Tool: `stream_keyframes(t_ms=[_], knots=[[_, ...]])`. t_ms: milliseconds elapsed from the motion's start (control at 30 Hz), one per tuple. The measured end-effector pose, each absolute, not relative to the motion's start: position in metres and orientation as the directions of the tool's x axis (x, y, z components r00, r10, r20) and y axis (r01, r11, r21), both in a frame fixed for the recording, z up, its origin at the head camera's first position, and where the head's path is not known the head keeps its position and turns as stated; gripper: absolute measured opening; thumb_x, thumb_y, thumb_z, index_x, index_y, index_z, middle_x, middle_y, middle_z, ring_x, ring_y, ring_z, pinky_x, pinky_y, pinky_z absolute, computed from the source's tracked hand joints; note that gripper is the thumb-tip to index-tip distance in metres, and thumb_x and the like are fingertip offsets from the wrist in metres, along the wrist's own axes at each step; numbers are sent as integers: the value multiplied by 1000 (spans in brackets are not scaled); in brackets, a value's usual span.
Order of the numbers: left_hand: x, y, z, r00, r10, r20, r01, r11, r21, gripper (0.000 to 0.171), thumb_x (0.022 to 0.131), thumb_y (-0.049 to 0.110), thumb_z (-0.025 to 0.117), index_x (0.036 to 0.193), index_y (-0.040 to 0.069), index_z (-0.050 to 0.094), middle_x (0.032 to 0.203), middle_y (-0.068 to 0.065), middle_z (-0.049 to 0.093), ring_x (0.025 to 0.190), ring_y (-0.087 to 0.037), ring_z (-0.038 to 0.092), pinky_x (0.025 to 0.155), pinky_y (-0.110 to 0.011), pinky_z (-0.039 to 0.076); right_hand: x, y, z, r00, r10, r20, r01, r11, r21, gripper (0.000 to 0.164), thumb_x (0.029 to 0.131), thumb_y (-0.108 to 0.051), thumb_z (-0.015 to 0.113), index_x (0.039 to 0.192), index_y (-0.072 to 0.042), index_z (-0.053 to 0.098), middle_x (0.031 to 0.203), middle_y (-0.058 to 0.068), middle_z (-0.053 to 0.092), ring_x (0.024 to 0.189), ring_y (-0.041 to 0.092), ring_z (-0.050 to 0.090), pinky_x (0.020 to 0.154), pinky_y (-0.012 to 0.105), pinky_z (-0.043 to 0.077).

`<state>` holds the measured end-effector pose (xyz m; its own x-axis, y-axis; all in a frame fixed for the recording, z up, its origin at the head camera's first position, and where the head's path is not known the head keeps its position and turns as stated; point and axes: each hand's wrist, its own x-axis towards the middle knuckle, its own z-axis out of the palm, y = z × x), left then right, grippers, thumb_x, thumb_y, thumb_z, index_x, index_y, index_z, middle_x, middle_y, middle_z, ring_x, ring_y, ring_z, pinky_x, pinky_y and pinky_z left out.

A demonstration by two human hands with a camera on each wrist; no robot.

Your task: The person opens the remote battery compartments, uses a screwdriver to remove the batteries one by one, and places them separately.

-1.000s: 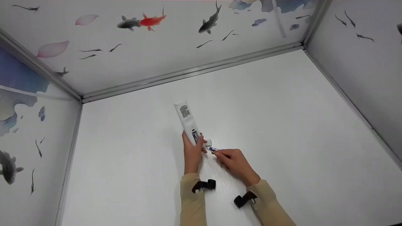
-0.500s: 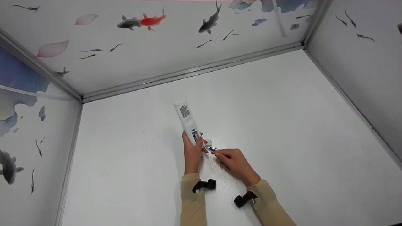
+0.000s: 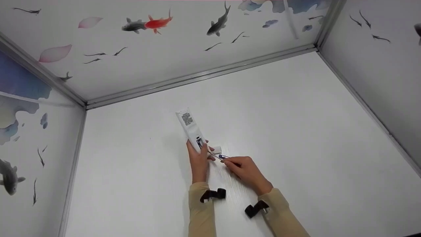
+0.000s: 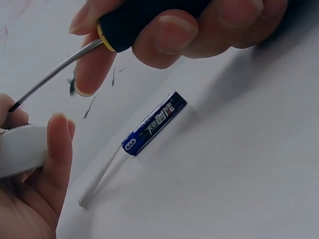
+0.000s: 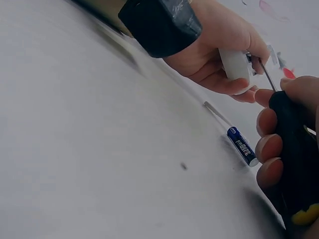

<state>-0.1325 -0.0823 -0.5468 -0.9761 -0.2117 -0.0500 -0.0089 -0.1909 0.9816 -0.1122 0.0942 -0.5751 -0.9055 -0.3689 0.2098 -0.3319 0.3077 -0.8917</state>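
Observation:
My left hand (image 3: 197,164) grips a long white remote control (image 3: 191,125), back side up, its label at the far end. Near my thumb its battery compartment (image 3: 199,142) is uncovered, with something dark inside. A screwdriver (image 4: 132,27) with a dark, yellow-edged handle is held in my right hand (image 3: 245,166). Its thin metal shaft points at the remote, and the tip reaches my left fingers (image 4: 17,115). Below the hands, a blue AAA battery (image 4: 154,122) lies on the table, one end against a small white cover piece (image 4: 97,179).
The white table (image 3: 296,125) is bounded by metal-edged panels; the back panel (image 3: 184,49) is printed with fish and petals. Each wrist carries a black camera mount, such as the left mount (image 3: 213,195). A small dark speck (image 5: 183,166) shows on the table.
My left hand and the remote have shifted slightly left, the remote's far end tilting further left. More of the white cover piece shows. My right hand stays almost where it was.

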Motion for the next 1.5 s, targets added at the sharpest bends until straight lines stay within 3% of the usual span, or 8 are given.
stream_keyframes(t_ms=[233,467,567,800,1067,1300,1500], knots=[[-135,-88,-563,-963,-265,-45,31,-278,960,38,92,18,48,125,18,29,108,-17,50,80,-32,59,50,-43,49,-112,95,-572,-901,-310,302,-405,356,-842,23,90,-31,52,98,-18,69,73,-5,62,62,4,51,59,24,43],[-135,-88,-565,-965,-260,-35,45,-296,954,35,92,22,48,123,21,31,110,-18,50,82,-33,58,50,-41,49,-111,100,-564,-915,-179,362,-403,365,-839,24,90,-6,49,106,-14,66,86,2,64,75,8,53,71,29,44],[-134,-88,-565,-967,-254,-27,52,-298,953,38,92,24,49,125,20,31,111,-19,49,82,-34,58,51,-41,49,-114,103,-568,-909,-109,403,-413,383,-826,29,89,-5,47,109,-16,64,96,2,64,79,8,53,72,28,44],[-133,-87,-564,-968,-248,-31,48,-309,950,40,92,25,49,127,21,30,111,-16,50,83,-34,58,51,-40,50,-117,111,-570,-942,61,329,-282,387,-878,26,94,-19,44,112,-19,62,90,2,61,75,9,50,65,24,41],[-134,-88,-565,-969,-246,-31,46,-301,953,38,92,23,50,125,20,33,109,-15,51,81,-34,58,50,-41,49,-124,120,-576,-949,202,241,-148,389,-909,31,93,-32,46,113,-13,60,87,-2,55,71,10,48,57,25,42],[-133,-87,-565,-968,-247,-36,42,-304,952,37,92,23,49,125,23,33,109,-14,52,81,-34,58,49,-41,49,-127,124,-578,-946,243,216,-83,460,-884,32,90,-37,49,111,-16,60,88,-9,51,74,8,47,60,26,42],[-134,-87,-565,-971,-237,-30,38,-277,960,37,92,25,50,125,21,33,108,-14,52,79,-33,58,48,-41,49,-130,123,-577,-952,232,198,-29,575,-818,31,89,-37,52,109,-15,61,92,-6,53,82,10,45,67,29,40]])
